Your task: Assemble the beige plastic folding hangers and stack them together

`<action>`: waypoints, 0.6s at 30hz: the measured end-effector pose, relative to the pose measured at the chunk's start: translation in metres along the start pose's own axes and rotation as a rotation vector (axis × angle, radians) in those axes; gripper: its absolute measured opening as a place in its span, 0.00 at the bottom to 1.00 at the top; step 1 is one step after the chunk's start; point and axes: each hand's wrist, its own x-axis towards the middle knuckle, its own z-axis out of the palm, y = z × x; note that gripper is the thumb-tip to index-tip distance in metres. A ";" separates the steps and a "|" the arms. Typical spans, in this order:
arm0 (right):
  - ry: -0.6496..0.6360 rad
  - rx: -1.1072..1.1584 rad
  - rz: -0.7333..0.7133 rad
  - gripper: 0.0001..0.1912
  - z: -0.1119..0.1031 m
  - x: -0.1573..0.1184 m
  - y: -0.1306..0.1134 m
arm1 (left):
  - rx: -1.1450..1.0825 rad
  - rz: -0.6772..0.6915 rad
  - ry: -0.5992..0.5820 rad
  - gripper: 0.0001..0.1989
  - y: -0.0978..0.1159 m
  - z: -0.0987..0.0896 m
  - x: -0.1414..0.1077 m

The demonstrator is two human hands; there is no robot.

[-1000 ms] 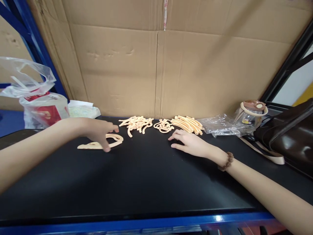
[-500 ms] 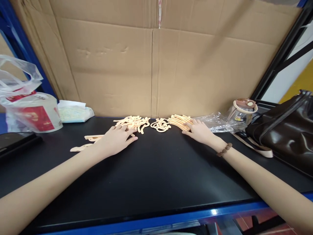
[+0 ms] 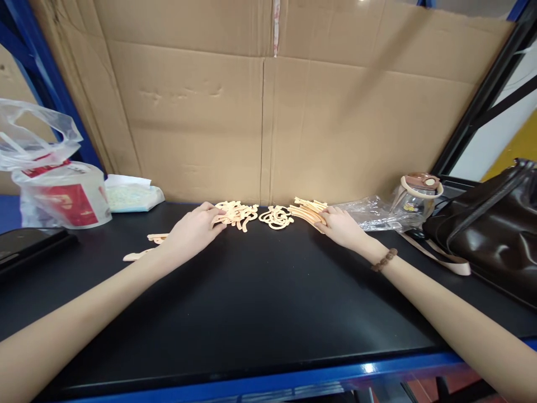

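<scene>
My left hand is at the left edge of a heap of curved wooden pieces, its fingers closed on pieces there. Over the right pile of long, slightly bent wooden strips, my right hand has its thumb and fingers closed round the strips' right ends. Between the two piles lie ring-like wooden pieces. A few flat wooden pieces rest by my left forearm, which partly covers them.
A bagged tub, a tissue pack and a black object stand left. Clear plastic wrap, a bottle and a dark bag are right. Cardboard backs the black table.
My left hand has risen slightly at the wrist, and its fingers have drawn together on the left heap. My right hand has closed more round the strips. The view has shifted a little.
</scene>
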 end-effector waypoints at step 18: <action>-0.034 0.472 -0.402 0.16 -0.023 -0.011 -0.035 | -0.140 -0.028 0.027 0.13 -0.009 -0.002 0.008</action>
